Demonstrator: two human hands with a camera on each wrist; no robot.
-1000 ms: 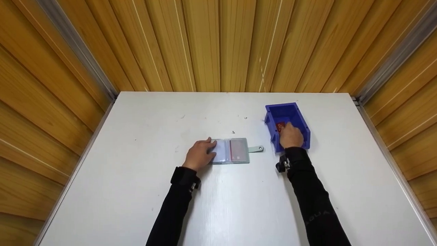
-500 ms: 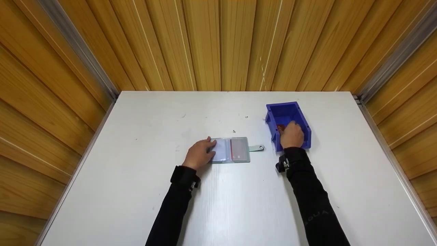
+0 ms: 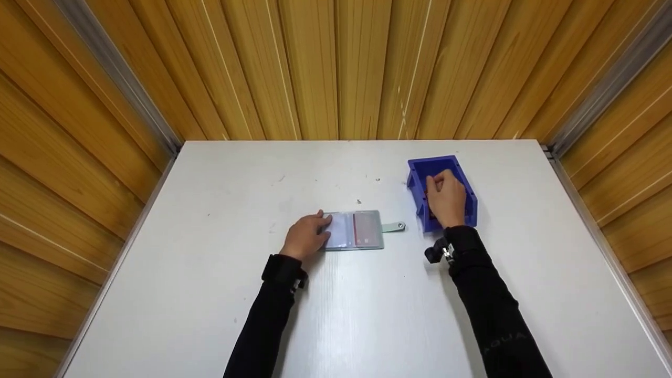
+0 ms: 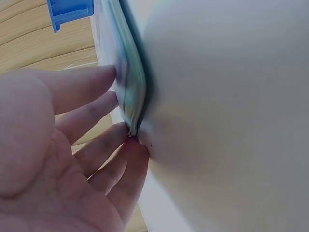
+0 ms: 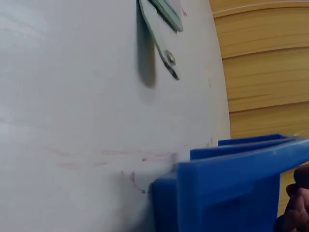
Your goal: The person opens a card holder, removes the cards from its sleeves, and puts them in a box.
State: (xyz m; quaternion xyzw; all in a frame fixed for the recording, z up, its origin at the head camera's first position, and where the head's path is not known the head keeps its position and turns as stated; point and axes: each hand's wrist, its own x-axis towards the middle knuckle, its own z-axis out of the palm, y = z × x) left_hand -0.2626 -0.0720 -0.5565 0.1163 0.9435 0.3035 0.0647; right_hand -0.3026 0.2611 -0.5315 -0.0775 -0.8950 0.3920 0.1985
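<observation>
A pale green card holder (image 3: pixel 368 231) lies open on the white table, with clear sleeves and a red-striped card inside. My left hand (image 3: pixel 305 236) rests on its left side; in the left wrist view the thumb (image 4: pixel 91 87) touches the sleeve while other fingertips meet the table at the holder's edge. My right hand (image 3: pixel 447 199) is over a blue bin (image 3: pixel 433 167), thumb and index finger brought together. Bits of red (image 3: pixel 427 195) show beside that hand, within the bin. Whether its fingertips hold anything I cannot tell; the right wrist view catches only dark fingers (image 5: pixel 297 208) beyond the bin's wall.
The holder's snap strap (image 3: pixel 394 227) sticks out to the right, toward the bin. White table surface (image 3: pixel 236 189) surrounds the holder. Wood-patterned panels (image 3: pixel 362 68) rise behind the table and on both sides.
My right hand has lifted from the bottom of the bin, with thumb and index finger now in sight. Much of the red card seen there before is covered. The left hand and holder stay put.
</observation>
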